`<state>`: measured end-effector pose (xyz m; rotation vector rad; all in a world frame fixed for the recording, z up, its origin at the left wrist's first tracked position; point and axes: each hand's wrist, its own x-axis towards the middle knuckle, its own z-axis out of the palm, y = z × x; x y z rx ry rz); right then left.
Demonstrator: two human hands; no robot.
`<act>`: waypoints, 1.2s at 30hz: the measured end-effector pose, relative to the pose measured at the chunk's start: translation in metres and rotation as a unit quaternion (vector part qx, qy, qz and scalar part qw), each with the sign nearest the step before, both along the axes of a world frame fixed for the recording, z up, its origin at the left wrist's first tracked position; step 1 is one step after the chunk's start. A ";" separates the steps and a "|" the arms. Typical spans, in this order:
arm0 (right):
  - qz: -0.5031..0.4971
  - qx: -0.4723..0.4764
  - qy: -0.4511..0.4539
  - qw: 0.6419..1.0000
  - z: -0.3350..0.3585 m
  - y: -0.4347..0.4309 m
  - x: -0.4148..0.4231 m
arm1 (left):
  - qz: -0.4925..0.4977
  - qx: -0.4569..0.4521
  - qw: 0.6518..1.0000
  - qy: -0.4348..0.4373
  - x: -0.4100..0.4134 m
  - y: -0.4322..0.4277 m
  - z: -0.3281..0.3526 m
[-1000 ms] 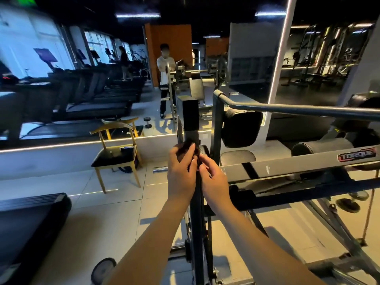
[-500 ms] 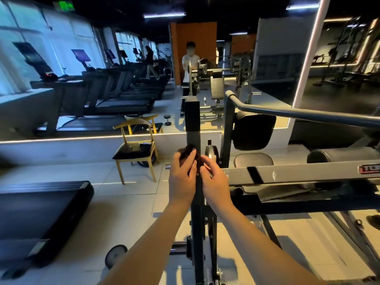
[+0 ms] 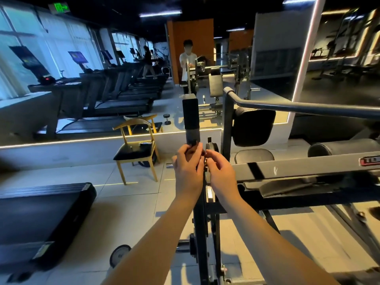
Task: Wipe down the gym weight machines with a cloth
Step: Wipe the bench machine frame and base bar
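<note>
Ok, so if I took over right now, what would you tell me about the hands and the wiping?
Left hand: holds the dark cloth against the upright post.
Right hand: fingers curled at the post's right side, by a small brass-coloured part; grip unclear.
Done: cannot tell which parts are already wiped.
Left, probably: the post lower down, the grey beam, the black pad.

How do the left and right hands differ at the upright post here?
The left hand grips the post with a dark cloth under its fingers; the right hand sits beside the post, fingers curled at a small brass fitting, grasp unclear. The left hand reaches slightly higher than the right. Both work the same stretch of post.
</note>
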<state>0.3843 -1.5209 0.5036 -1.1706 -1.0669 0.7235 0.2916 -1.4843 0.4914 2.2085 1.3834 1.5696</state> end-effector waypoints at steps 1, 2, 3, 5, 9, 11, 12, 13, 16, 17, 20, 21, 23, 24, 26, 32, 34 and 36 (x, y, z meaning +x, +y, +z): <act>-0.006 -0.002 0.001 1.000 -0.001 0.000 0.001 | -0.003 -0.001 1.000 0.008 -0.003 -0.001 -0.008; -0.008 -0.004 -0.005 1.000 -0.003 0.000 0.001 | -0.010 -0.002 1.000 0.013 -0.007 -0.003 -0.018; -0.005 -0.007 -0.012 1.000 -0.006 0.001 0.002 | -0.017 -0.006 1.000 0.018 -0.011 -0.004 -0.027; 0.006 -0.020 -0.019 1.000 -0.013 0.003 0.005 | -0.024 -0.033 0.999 0.016 -0.014 -0.006 -0.038; 0.026 -0.017 -0.032 0.999 -0.021 0.011 0.014 | -0.024 -0.039 0.999 -0.009 -0.007 -0.004 -0.030; 0.038 -0.001 -0.027 0.999 -0.020 0.017 0.020 | 0.005 -0.012 1.000 -0.013 0.004 -0.002 -0.020; 0.049 0.004 -0.026 0.998 -0.019 0.020 0.023 | 0.029 -0.011 0.999 -0.023 0.010 -0.002 -0.014; 0.062 0.006 -0.026 0.998 -0.018 0.021 0.026 | 0.054 -0.013 0.998 -0.035 0.017 -0.003 -0.010; 0.108 0.006 -0.040 0.993 -0.019 0.024 0.037 | 0.099 -0.001 0.994 -0.052 0.037 -0.007 -0.008; 0.120 0.006 -0.046 0.992 -0.021 0.026 0.040 | 0.108 0.003 0.993 -0.052 0.041 -0.008 -0.013; 0.164 -0.012 -0.053 0.985 -0.029 0.023 0.046 | 0.131 -0.046 0.988 -0.071 0.045 -0.017 -0.035; 0.176 -0.019 -0.053 0.983 -0.029 0.021 0.049 | 0.137 -0.064 0.986 -0.077 0.045 -0.022 -0.042; 0.199 -0.020 -0.050 0.979 -0.024 0.017 0.056 | 0.146 -0.078 0.983 -0.081 0.044 -0.028 -0.045; 0.207 -0.018 -0.048 0.977 -0.021 0.017 0.059 | 0.149 -0.072 0.983 -0.079 0.042 -0.027 -0.042; 0.216 -0.017 -0.047 0.975 -0.018 0.020 0.064 | 0.158 -0.054 0.983 -0.080 0.042 -0.022 -0.027; 0.235 -0.013 -0.042 0.971 -0.025 0.017 0.062 | 0.168 -0.055 0.980 -0.088 0.057 -0.020 -0.037; 0.236 -0.032 -0.050 0.970 -0.033 0.015 0.061 | 0.161 -0.089 0.977 -0.105 0.060 -0.034 -0.059; 0.233 -0.051 -0.064 0.969 -0.045 0.011 0.058 | 0.151 -0.147 0.969 -0.132 0.060 -0.048 -0.074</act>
